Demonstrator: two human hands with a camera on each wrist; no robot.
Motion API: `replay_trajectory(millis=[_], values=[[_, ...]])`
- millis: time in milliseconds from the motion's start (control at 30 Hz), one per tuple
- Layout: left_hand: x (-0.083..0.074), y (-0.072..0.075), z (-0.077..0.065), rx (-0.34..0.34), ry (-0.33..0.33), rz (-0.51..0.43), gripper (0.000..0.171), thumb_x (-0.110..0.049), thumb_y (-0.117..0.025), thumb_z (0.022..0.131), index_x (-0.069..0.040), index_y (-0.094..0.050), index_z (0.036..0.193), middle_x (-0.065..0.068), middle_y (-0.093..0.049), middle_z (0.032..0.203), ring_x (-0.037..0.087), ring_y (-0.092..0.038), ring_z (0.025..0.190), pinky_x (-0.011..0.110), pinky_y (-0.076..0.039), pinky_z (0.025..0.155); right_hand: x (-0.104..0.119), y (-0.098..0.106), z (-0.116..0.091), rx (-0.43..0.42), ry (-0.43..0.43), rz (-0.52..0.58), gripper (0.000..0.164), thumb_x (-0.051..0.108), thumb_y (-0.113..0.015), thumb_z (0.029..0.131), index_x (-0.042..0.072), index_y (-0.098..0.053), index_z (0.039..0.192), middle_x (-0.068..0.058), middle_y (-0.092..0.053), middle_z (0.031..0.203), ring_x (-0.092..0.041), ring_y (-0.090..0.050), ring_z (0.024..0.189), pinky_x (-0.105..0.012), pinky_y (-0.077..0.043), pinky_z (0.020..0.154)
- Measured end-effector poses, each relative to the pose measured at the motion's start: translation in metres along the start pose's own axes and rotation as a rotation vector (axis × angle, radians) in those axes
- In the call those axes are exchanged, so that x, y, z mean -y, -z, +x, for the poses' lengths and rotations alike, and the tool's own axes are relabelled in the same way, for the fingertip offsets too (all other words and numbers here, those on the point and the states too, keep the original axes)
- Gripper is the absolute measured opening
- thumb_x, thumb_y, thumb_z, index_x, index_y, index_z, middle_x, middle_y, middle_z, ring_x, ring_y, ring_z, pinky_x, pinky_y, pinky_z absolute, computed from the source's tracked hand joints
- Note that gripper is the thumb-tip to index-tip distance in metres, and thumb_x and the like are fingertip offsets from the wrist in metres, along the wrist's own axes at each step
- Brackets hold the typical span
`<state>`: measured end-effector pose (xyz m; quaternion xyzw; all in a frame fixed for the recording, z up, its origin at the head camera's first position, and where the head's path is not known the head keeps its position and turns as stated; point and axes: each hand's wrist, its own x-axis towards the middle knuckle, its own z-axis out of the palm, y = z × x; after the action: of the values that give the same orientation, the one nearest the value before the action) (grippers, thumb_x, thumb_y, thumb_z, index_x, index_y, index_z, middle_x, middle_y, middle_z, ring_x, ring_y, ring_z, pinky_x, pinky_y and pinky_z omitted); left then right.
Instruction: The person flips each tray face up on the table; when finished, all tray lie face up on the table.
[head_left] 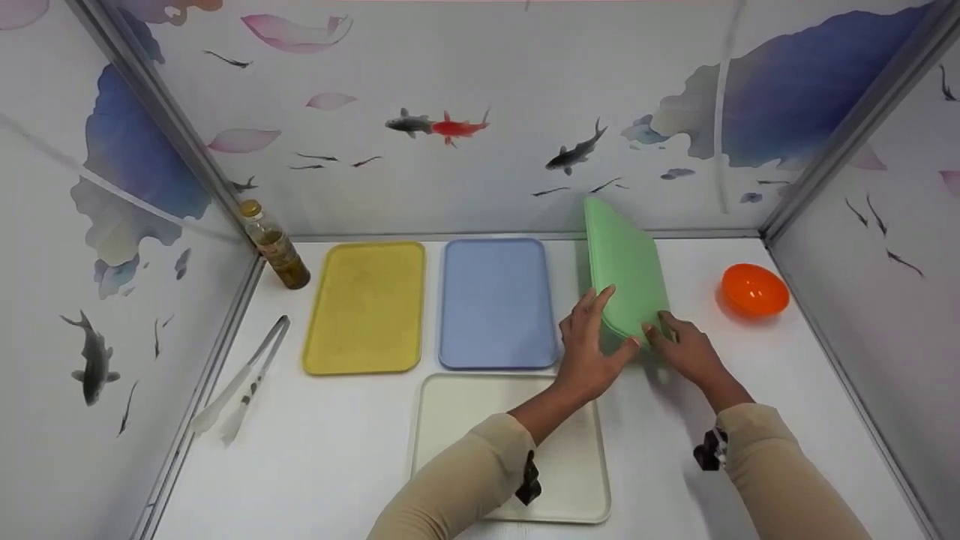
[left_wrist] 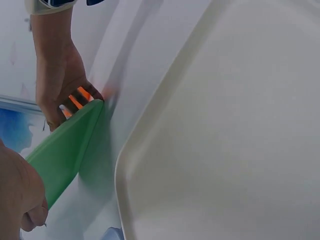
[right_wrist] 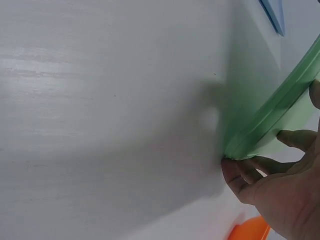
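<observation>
A green tray (head_left: 628,262) stands tilted up on one long side at the back right, raised off flat. My left hand (head_left: 589,358) holds its near left edge, with the thumb toward the near end and the fingers along the side. At the near right corner, my right hand (head_left: 688,346) pinches the rim between thumb and fingers. In the right wrist view, fingers (right_wrist: 235,172) curl under the green rim, close to the white table. A cream tray (head_left: 465,397) lies flat beneath my left forearm.
Left of the green tray lie a blue tray (head_left: 496,304) and a yellow tray (head_left: 365,307). An orange bowl (head_left: 754,290) sits at the right. Tongs (head_left: 244,379) and an oil bottle (head_left: 277,247) are on the left. Printed walls (head_left: 480,187) enclose the white table.
</observation>
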<state>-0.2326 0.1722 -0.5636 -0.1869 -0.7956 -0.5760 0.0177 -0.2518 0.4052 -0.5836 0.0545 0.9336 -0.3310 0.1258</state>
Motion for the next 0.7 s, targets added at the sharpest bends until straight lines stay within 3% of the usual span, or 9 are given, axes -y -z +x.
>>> replay_trajectory(millis=[233, 467, 700], values=[[-0.006, 0.003, 0.006, -0.014, -0.109, -0.018, 0.085, -0.038, -0.07, 0.108, -0.024, -0.022, 0.176, 0.008, -0.026, 0.183, 0.027, -0.028, 0.169, 0.057, -0.023, 0.13, 0.009, -0.005, 0.001, 0.015, -0.013, 0.068, 0.088, 0.065, -0.033, 0.115, 0.0, -0.019, 0.174, -0.038, -0.027, 0.174, -0.06, -0.03, 0.161, -0.073, -0.03, 0.129], [-0.015, 0.007, 0.009, 0.019, -0.116, -0.022, 0.087, -0.04, -0.068, 0.109, -0.025, -0.016, 0.177, 0.005, -0.021, 0.185, 0.024, -0.028, 0.169, 0.056, -0.019, 0.132, 0.015, -0.017, 0.007, -0.003, 0.045, 0.164, 0.078, 0.053, -0.03, 0.119, -0.003, -0.023, 0.172, -0.039, -0.029, 0.174, -0.057, -0.026, 0.163, -0.072, -0.022, 0.132], [-0.02, 0.008, 0.011, 0.029, -0.146, -0.027, 0.084, -0.039, -0.066, 0.11, -0.025, -0.017, 0.177, 0.009, -0.016, 0.186, 0.027, -0.024, 0.17, 0.058, -0.02, 0.132, 0.022, -0.029, 0.01, -0.034, 0.104, 0.222, 0.074, 0.05, -0.026, 0.12, -0.003, -0.029, 0.172, -0.038, -0.035, 0.171, -0.054, -0.033, 0.159, -0.072, -0.028, 0.128]])
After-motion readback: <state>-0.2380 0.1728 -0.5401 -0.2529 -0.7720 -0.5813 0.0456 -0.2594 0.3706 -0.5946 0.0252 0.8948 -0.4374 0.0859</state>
